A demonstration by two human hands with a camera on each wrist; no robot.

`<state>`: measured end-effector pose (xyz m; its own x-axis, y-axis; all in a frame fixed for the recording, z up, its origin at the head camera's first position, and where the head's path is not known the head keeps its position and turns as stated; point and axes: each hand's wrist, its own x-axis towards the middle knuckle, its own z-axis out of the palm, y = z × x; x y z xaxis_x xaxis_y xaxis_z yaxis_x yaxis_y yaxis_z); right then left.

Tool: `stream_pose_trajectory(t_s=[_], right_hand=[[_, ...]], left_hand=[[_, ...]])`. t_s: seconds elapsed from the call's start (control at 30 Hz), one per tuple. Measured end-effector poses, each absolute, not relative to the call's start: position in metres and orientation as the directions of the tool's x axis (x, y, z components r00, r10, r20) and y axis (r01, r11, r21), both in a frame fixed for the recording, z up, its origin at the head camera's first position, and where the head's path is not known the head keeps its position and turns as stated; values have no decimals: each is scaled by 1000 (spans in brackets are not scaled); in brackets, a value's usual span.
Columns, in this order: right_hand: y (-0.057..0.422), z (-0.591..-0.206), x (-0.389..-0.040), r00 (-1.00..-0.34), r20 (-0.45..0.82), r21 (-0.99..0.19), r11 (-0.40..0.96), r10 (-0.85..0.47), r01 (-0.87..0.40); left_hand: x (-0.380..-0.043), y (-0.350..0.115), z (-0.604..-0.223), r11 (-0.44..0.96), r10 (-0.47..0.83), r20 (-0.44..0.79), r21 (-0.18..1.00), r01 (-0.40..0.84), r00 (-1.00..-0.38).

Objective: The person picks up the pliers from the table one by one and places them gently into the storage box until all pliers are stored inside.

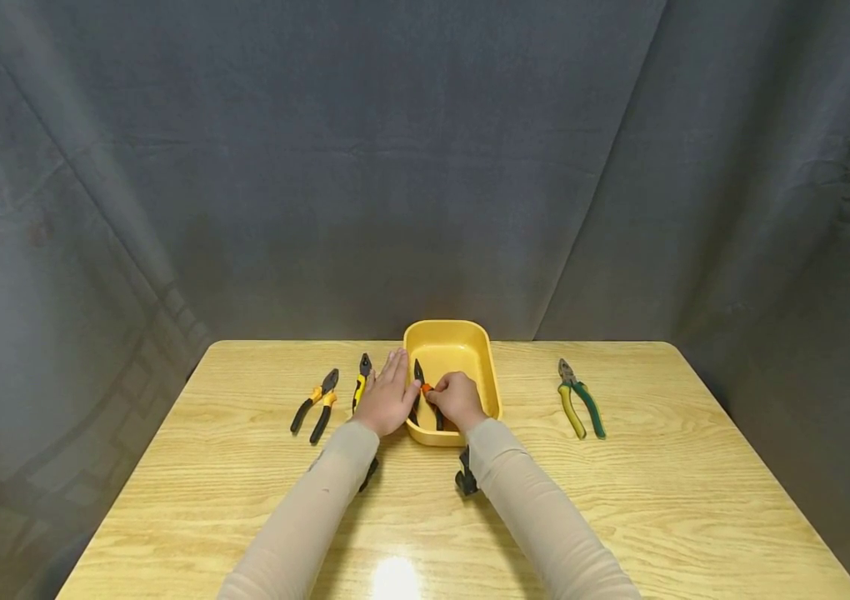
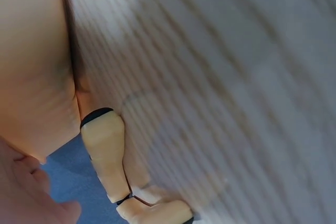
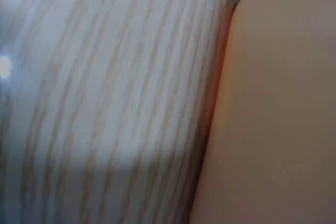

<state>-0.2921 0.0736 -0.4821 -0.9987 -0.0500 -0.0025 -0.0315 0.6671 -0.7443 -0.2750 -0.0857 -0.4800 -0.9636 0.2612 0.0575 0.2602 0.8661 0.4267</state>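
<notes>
In the head view, a yellow plastic bin (image 1: 470, 354) stands at the back middle of the table. Inside, along its left side, lie pliers (image 1: 418, 372) with dark jaws, orange near the pivot and black handles. My right hand (image 1: 458, 400) reaches into the bin and pinches these pliers by a handle. My left hand (image 1: 387, 402) rests at the bin's left rim with straight fingers; it also shows at the lower left of the left wrist view. Just left of that hand are yellow-and-black pliers (image 1: 361, 387), partly covered by it. The right wrist view shows mainly the bin's side wall (image 3: 273, 103).
Pliers with orange-and-black handles (image 1: 317, 404) lie farther left on the wooden table (image 1: 425, 517). On the right are pliers with green-and-yellow handles (image 1: 581, 400). A grey curtain (image 1: 395, 167) hangs behind the table.
</notes>
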Motion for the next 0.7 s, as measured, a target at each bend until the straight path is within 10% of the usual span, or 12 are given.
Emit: stream_pose_trajectory(t_s=[0.7], right_hand=[[75,-483,-293,-998,53,-772,635,22,-27]], left_hand=[[-276,-84,-474,904,252,24,350,244,-967]])
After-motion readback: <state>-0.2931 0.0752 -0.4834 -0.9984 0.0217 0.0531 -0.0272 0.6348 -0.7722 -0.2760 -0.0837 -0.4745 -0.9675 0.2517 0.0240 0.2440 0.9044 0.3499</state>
